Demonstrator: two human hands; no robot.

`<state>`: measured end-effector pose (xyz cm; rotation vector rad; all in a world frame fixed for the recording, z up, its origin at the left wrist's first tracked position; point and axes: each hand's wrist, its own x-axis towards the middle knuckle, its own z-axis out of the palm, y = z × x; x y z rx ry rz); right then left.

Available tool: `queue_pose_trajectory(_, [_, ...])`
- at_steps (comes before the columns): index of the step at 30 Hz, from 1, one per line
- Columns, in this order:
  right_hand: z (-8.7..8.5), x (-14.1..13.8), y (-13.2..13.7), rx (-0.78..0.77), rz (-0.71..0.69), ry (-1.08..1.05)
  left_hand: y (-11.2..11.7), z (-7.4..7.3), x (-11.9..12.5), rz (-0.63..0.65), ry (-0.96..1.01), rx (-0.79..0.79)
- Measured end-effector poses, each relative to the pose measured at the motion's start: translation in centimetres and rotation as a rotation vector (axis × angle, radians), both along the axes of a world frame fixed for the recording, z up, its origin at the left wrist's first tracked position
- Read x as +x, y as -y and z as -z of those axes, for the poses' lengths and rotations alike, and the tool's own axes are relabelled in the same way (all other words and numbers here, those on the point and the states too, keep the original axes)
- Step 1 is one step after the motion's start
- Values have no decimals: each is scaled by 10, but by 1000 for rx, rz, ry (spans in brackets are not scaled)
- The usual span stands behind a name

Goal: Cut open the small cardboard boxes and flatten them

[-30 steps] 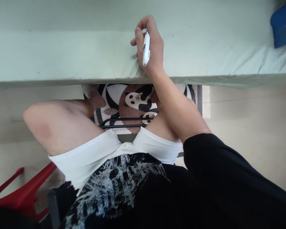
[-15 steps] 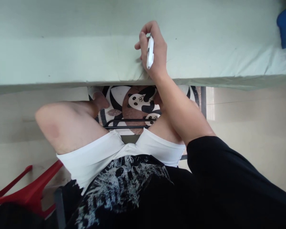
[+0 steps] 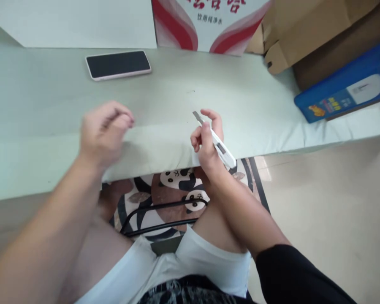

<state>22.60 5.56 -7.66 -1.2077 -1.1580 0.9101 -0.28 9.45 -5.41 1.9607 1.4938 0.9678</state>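
Observation:
My right hand (image 3: 209,141) is closed around a white utility knife (image 3: 223,150) at the front edge of the cloth-covered table. Its metal blade sticks out past the fingers and points up and to the left. My left hand (image 3: 104,131) is over the table to the left, slightly blurred. Its fingers are curled together against the thumb, and whatever they may hold is hidden. Beyond that hand a phone (image 3: 118,65) with a dark screen and pale pink case lies flat.
A pale green cloth (image 3: 164,101) covers the table. At the back stand a white panel (image 3: 82,23) and a red-and-white carton (image 3: 205,31). An open brown cardboard box (image 3: 304,33) and a blue package (image 3: 345,88) are on the right. Below is a panda-patterned mat (image 3: 174,194).
The view has tilted up, bringing the phone and boxes into sight. My left hand has come in over the table. The knife in my right hand has turned, and its blade now shows.

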Motion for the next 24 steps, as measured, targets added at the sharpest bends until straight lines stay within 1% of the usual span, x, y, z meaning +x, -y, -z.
queue_pose_trajectory(2, [1,1,-3,4,29,-58,-9,9,7,59,39,0])
queue_pose_trajectory(4, [2,3,-5,-12,79,-37,-12,19,13,142,21,-60])
queue_pose_trajectory(7, [4,11,-8,-17,210,-8,-12,28,19,259,-134,-151])
queue_pose_trajectory(9, [3,25,-14,-4,290,-9,-8,31,20,306,-262,-143])
queue_pose_trajectory(11, [0,48,-28,7,377,-30,-4,33,21,345,-359,-97])
queue_pose_trajectory(13, [-8,81,-52,-12,476,-72,0,33,21,374,-411,-60])
queue_pose_trajectory(14, [-14,100,-67,-45,534,-107,1,33,22,382,-425,-52])
queue_pose_trajectory(15, [-21,120,-83,-116,661,-167,2,34,22,382,-435,-48])
queue_pose_trajectory(16, [-28,140,-99,-142,735,-175,2,34,23,379,-444,-49])
queue_pose_trajectory(19, [-48,193,-145,-191,882,-133,2,33,24,369,-463,-59])
queue_pose_trajectory(21, [-56,218,-169,-246,932,-95,1,33,25,370,-471,-60])
queue_pose_trajectory(24, [-59,242,-197,-292,960,-61,2,34,24,372,-484,-50])
